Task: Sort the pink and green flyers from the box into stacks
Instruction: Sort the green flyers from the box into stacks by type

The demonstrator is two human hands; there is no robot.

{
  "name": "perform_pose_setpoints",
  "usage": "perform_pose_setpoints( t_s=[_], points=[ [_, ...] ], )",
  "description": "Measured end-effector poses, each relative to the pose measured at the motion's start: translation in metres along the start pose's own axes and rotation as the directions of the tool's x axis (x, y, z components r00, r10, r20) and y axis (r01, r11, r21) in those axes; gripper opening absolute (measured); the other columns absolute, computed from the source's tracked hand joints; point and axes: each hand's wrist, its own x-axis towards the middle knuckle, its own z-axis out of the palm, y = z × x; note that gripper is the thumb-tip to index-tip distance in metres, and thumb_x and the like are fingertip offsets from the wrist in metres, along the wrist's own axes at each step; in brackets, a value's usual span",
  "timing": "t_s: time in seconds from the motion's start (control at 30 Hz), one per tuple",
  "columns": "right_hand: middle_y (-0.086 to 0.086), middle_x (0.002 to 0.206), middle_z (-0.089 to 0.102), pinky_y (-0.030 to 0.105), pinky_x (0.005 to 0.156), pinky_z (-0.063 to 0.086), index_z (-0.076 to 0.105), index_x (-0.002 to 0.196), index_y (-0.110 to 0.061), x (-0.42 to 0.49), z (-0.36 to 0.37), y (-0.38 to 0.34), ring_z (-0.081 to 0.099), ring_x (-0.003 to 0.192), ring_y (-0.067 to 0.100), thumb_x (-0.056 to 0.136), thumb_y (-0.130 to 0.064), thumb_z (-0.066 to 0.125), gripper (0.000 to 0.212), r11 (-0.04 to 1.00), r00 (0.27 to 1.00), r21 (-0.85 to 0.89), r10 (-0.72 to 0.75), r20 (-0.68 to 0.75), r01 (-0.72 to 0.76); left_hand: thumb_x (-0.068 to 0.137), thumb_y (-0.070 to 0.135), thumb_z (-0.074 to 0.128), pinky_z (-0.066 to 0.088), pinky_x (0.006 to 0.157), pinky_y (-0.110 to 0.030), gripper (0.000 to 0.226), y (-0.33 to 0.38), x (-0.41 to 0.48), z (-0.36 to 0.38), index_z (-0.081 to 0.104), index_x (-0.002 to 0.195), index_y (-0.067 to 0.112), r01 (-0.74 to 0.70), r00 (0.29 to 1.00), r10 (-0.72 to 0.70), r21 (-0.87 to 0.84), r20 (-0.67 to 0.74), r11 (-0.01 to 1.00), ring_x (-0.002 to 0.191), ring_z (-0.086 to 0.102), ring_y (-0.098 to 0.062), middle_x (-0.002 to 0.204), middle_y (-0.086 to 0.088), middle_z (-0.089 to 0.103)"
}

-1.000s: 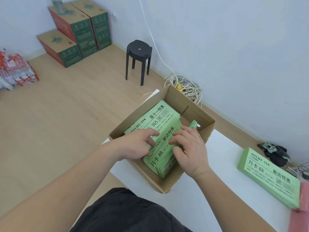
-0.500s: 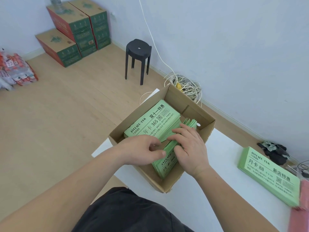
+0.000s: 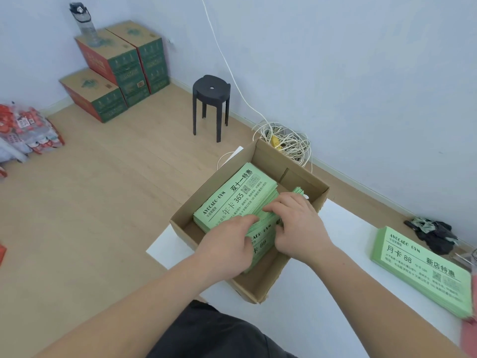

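Your left fingers [image 3: 248, 221] are curled down over the near-left edge of the green bundle [image 3: 261, 244] in the centre of the frame, and your left hand [image 3: 228, 245] grips it from that side. Your right fingers [image 3: 273, 208] are bent and slightly spread across the bundle's top, with the thumb tucked against its side, so your right hand [image 3: 302, 228] clamps it from the right. The bundle lies tilted inside the cardboard box [image 3: 304, 177], toward the box's lower right, and its printed face shows partly between your two hands. Just to its upper left, filling the other half of the box, sits a flat pile of green flyers [image 3: 232, 197] with large print on top; your right fingertips touch its edge. The box stands at the left end of the white table [image 3: 322, 306]. Well apart from it, at the right of the frame, a sorted green stack [image 3: 423, 272] lies flat on the table, and a pink stack [image 3: 468, 334] shows blurred at the lower right edge, just beside it. A crumpled dark cloth [image 3: 433, 233] lies above the green stack. Past the box, on the wooden floor, are a coil of pale cable [image 3: 286, 143], a black stool [image 3: 211, 104], stacked cartons [image 3: 116, 68] at the upper left with a water bottle [image 3: 85, 24] on top, and red packages [image 3: 28, 130] at the left edge.
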Motion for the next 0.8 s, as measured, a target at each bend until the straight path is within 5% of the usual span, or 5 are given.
perform_pose_setpoints(
  t_s=[0.2, 0.3, 0.43, 0.63, 0.8],
  points=[
    [-0.014, 0.123, 0.059, 0.041, 0.128, 0.006, 0.058, 0.119, -0.032, 0.018, -0.036, 0.01, 0.046, 0.131, 0.015, 0.089, -0.021, 0.066, 0.033, 0.976, 0.991, -0.21, -0.027, 0.133, 0.054, 0.101, 0.027, 0.052, 0.045, 0.083, -0.016, 0.045, 0.006, -0.004, -0.015, 0.048, 0.145, 0.036, -0.059, 0.985, 0.03, -0.166, -0.173, 0.984, 0.102, 0.058, -0.016, 0.139, 0.018, 0.056],
    [-0.018, 0.115, 0.059, 0.031, 0.12, 0.022, 0.055, 0.114, -0.033, 0.02, -0.072, 0.001, 0.053, 0.118, 0.01, 0.094, -0.025, 0.064, 0.023, 0.991, 0.999, -0.133, -0.009, 0.042, 0.015, 0.093, 0.033, 0.065, 0.056, 0.074, -0.027, 0.04, 0.008, -0.002, -0.031, 0.052, 0.126, 0.051, -0.051, 0.957, -0.076, -0.421, -0.279, 0.906, 0.085, 0.065, -0.008, 0.115, 0.019, 0.065],
    [-0.02, 0.107, 0.056, 0.032, 0.08, 0.043, 0.052, 0.109, -0.036, 0.005, -0.126, 0.002, 0.05, 0.106, 0.01, 0.096, -0.026, 0.062, 0.019, 0.995, 0.999, -0.093, 0.033, -0.029, -0.036, 0.091, 0.035, 0.072, 0.05, 0.089, -0.027, 0.032, 0.028, 0.007, -0.046, 0.056, 0.113, 0.051, -0.146, 0.927, -0.053, -0.485, -0.372, 0.862, 0.105, 0.059, -0.005, 0.112, 0.028, 0.064],
    [-0.021, 0.1, 0.052, 0.035, 0.074, 0.044, 0.05, 0.11, -0.038, -0.083, -0.153, 0.057, 0.048, 0.097, 0.01, 0.097, -0.031, 0.059, 0.018, 0.95, 0.956, -0.11, 0.284, -0.078, -0.291, 0.097, 0.013, 0.06, 0.04, 0.078, -0.006, 0.03, 0.099, 0.031, -0.004, 0.057, 0.115, 0.036, -0.347, 0.92, 0.274, -0.256, -0.28, 0.902, 0.101, 0.054, 0.006, 0.107, 0.02, 0.06],
    [-0.013, 0.112, 0.059, 0.036, 0.083, 0.047, 0.053, 0.118, -0.032, -0.182, -0.12, 0.103, 0.055, 0.108, 0.019, 0.098, -0.03, 0.058, 0.021, 0.849, 0.86, -0.14, 0.507, -0.048, -0.509, 0.093, 0.013, 0.062, 0.048, 0.084, -0.029, 0.03, 0.134, 0.044, 0.085, 0.06, 0.116, 0.033, -0.366, 0.927, 0.374, -0.259, -0.018, 0.894, 0.095, 0.056, -0.001, 0.106, 0.019, 0.06]
  ],
)
